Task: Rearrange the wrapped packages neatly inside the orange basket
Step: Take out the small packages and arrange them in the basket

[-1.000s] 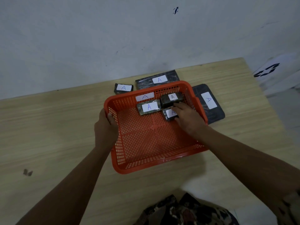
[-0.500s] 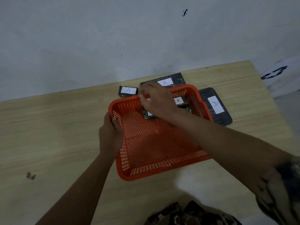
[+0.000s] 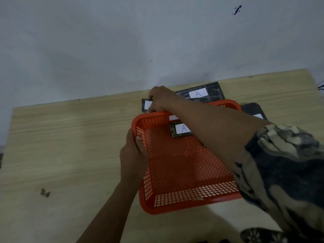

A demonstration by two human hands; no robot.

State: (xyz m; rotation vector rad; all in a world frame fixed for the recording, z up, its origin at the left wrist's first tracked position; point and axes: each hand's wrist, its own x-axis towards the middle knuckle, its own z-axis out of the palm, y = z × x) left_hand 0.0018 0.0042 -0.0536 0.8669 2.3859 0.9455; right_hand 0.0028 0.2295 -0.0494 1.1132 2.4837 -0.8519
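The orange basket (image 3: 184, 204) sits on the wooden table. My left hand (image 3: 133, 155) grips its left rim. My right hand (image 3: 160, 99) reaches over the far rim and closes on a small dark wrapped package (image 3: 145, 104) with a white label that lies on the table behind the basket. Inside the basket a wrapped package labelled A (image 3: 180, 129) lies near the far wall. Another label (image 3: 172, 118) shows behind it. My right forearm hides the rest of the basket's contents.
A large flat dark package labelled A (image 3: 201, 92) lies behind the basket by the wall. Another dark flat package (image 3: 252, 110) lies to the basket's right. A small dark mark (image 3: 45, 192) is on the table at left.
My right hand left the packages inside the basket, moved left and past the far rim, and closed on the small package behind it. My left hand stayed on the rim.
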